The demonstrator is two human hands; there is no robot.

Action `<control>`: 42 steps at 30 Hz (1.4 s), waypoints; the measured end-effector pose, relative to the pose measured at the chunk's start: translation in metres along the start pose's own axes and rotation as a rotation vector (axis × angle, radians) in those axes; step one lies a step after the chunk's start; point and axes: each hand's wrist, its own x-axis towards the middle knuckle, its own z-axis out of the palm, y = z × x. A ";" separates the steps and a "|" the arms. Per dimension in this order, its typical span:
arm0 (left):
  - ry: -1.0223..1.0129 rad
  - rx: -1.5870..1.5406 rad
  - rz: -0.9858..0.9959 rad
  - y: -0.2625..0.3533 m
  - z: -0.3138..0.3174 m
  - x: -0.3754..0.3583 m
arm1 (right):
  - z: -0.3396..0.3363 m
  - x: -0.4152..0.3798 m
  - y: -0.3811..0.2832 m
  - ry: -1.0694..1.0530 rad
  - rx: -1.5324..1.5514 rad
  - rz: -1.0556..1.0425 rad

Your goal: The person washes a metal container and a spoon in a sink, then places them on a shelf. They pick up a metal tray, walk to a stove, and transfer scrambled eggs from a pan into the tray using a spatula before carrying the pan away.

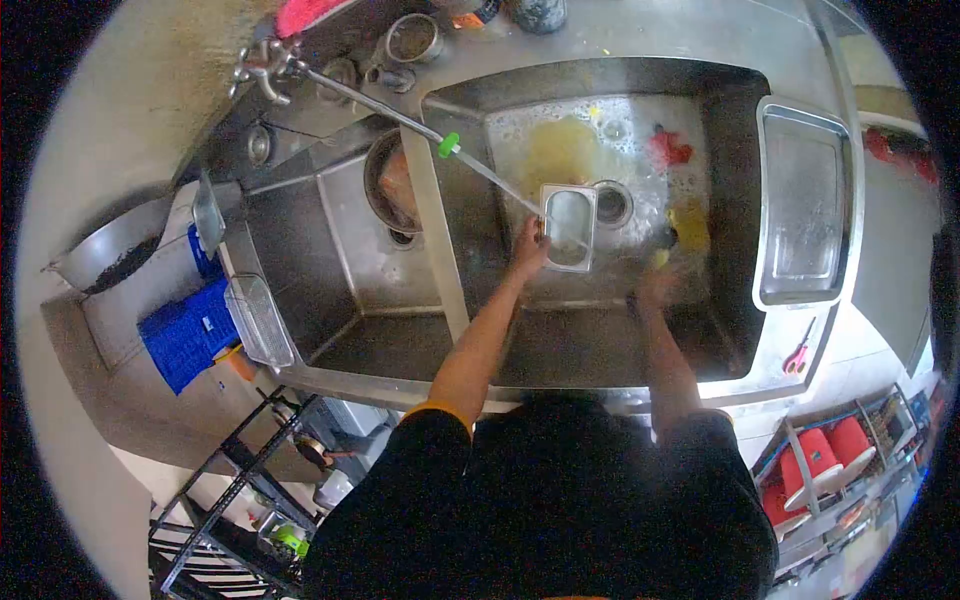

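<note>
A small, rectangular metal container with rounded corners, open side up, looks wet inside. It lies lengthwise between the sink's near and far edges, closer to the left edge.

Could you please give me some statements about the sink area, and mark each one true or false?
1. The left hand holds a small metal container. True.
2. The scissors lie in the left basin. False: they lie on the counter at the right.
3. The large rectangular tray is to the right of both basins. True.
4. The ring on the faucet pipe is red. False: it is green.
</note>
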 end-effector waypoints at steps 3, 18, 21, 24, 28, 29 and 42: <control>-0.048 -0.013 -0.071 -0.001 0.017 -0.011 | -0.047 -0.025 -0.038 -0.195 0.027 -0.489; 0.088 0.164 0.219 0.051 0.029 0.000 | -0.047 -0.016 -0.078 -0.447 0.230 -0.778; 0.121 0.115 0.139 0.070 0.035 0.000 | -0.051 -0.012 -0.090 -0.505 0.313 -0.580; 0.115 0.045 0.009 0.067 0.027 0.008 | -0.035 -0.024 -0.059 -0.412 -0.018 -0.847; 0.166 -0.045 0.048 0.095 0.017 -0.001 | -0.073 -0.038 -0.050 -0.634 -0.164 -1.084; 0.172 -0.046 0.050 0.094 0.017 0.002 | -0.086 -0.040 -0.060 -0.730 -0.163 -1.111; 0.083 -0.111 0.041 0.038 0.026 0.012 | 0.014 0.008 -0.166 -0.325 -0.020 -1.276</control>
